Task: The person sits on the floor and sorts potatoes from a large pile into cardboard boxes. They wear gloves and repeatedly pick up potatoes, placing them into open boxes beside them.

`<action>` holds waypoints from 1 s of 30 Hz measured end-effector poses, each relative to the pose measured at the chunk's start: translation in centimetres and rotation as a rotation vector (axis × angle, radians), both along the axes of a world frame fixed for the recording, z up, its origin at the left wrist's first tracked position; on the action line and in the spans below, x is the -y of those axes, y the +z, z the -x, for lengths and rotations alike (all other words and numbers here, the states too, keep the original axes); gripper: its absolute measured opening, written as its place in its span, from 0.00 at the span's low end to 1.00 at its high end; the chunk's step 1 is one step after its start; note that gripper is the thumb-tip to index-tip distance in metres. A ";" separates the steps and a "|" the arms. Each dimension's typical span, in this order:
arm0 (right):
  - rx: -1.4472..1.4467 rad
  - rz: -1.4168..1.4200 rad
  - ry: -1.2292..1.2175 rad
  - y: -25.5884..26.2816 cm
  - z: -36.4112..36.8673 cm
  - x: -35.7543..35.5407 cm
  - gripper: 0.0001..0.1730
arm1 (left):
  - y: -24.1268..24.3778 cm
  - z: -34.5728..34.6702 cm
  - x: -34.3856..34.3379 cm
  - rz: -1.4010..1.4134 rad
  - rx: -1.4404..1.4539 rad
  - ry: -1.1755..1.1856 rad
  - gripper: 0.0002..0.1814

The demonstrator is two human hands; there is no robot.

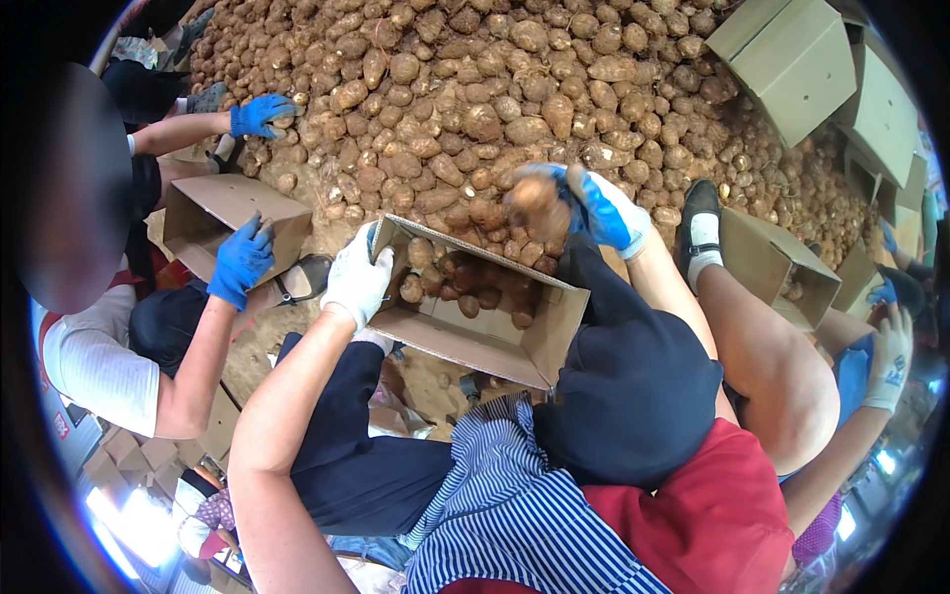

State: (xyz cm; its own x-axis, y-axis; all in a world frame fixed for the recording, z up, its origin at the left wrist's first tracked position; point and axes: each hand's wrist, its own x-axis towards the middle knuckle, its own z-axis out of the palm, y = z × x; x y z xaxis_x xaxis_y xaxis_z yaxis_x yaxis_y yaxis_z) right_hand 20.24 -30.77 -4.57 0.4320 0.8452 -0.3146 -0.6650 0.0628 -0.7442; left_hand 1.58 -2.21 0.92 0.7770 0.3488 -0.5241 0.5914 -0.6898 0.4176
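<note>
An open cardboard box (460, 338) rests tilted before me, with several brown taro corms (423, 271) inside, mostly along its far wall. My left hand (360, 278), in a white glove with blue on the palm side, grips the box's left end. Beyond the box's far right edge, my right hand (597, 204), in a blue and white glove, holds a taro corm (536, 199), blurred by motion. That hand is over the edge of a large heap of taro corms (482, 122). The fingertips of my left hand are partly hidden behind the cardboard.
At left, a co-worker's blue-gloved hands (241, 260) are near another cardboard box (245, 211) and the heap. To the right stands a box (779, 260) beside a person's bare leg (772, 349). More cardboard boxes (794, 67) lie on the heap at the upper right.
</note>
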 end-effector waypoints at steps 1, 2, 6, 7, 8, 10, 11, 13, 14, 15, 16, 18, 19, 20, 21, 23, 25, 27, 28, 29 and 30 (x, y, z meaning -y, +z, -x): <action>-0.042 -0.120 0.089 2.0 0.4 -0.7 0.31 | 0.2 -0.2 0.1 -0.003 -0.003 -0.005 0.23; 0.201 0.087 0.130 1.5 0.2 -1.1 0.33 | 0.4 -0.3 0.2 -0.006 -0.006 -0.007 0.23; 1.097 1.089 0.425 -4.5 0.1 -2.2 0.41 | -0.1 -0.4 0.1 0.001 0.027 -0.021 0.23; 1.137 1.157 0.488 -5.1 0.7 -2.4 0.41 | -0.4 -0.1 0.0 -0.002 0.050 -0.020 0.22; 1.181 1.141 0.582 -5.6 1.7 -2.5 0.41 | -0.6 0.0 -0.1 -0.004 0.074 -0.019 0.22; 1.405 1.092 0.547 -7.5 3.8 -1.9 0.42 | -0.7 0.2 0.0 0.000 0.069 -0.012 0.22; 1.435 1.066 0.552 -7.7 4.3 -2.1 0.42 | -0.7 0.3 0.0 -0.002 0.068 -0.003 0.22; 1.425 1.073 0.473 -7.8 4.2 -1.8 0.40 | -0.8 0.6 -0.2 0.010 0.070 -0.008 0.22; 1.361 1.093 0.461 -7.8 3.9 -1.4 0.39 | -0.9 0.8 -0.2 0.016 0.070 -0.010 0.23; 1.296 1.114 0.446 -7.6 3.5 -1.0 0.39 | -0.8 0.8 -0.2 0.007 0.076 -0.010 0.23; 1.290 1.177 0.402 -8.3 3.6 -0.3 0.39 | -0.8 0.9 -0.2 -0.003 0.082 -0.009 0.23; 1.267 1.203 0.391 -8.8 3.9 0.7 0.40 | -0.6 0.9 0.1 -0.018 0.088 -0.014 0.23; 1.324 1.163 0.389 -9.0 4.1 1.3 0.41 | -0.2 0.7 0.3 -0.024 0.088 -0.019 0.23; 1.347 1.126 0.370 -9.5 4.0 1.4 0.40 | -0.1 0.5 0.5 -0.030 0.089 -0.025 0.23; 1.369 1.079 0.352 -9.0 3.8 0.5 0.39 | -0.1 0.8 0.6 -0.030 0.092 -0.022 0.23; 1.407 1.048 0.443 -8.3 4.0 -1.3 0.35 | 0.0 1.6 0.6 -0.039 0.097 -0.015 0.24; 1.446 1.037 0.536 -7.9 3.4 -2.6 0.32 | 0.1 2.8 0.4 -0.037 0.038 -0.009 0.26; 1.390 1.069 0.509 -7.9 2.7 -3.1 0.30 | 0.1 4.2 -0.8 0.086 -0.051 -0.008 0.31; 1.357 1.055 0.450 -7.8 2.4 -2.9 0.30 | 0.3 3.6 -1.9 0.326 -0.149 -0.017 0.34; 1.288 1.072 0.473 -7.7 2.0 -2.7 0.32 | 0.7 2.8 -3.5 0.631 -0.176 0.010 0.37; 1.193 1.086 0.478 -7.5 1.6 -2.3 0.33 | 2.0 1.0 -4.4 0.734 -0.239 0.123 0.38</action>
State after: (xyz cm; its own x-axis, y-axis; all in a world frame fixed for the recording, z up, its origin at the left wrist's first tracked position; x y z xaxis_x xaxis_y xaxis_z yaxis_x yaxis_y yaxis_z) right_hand 18.61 -28.48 -12.09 0.6291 0.5883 -0.5081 0.4569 -0.8086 -0.3707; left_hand 0.61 2.18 2.91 0.5921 -0.0759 -0.8023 0.7770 -0.2100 0.5934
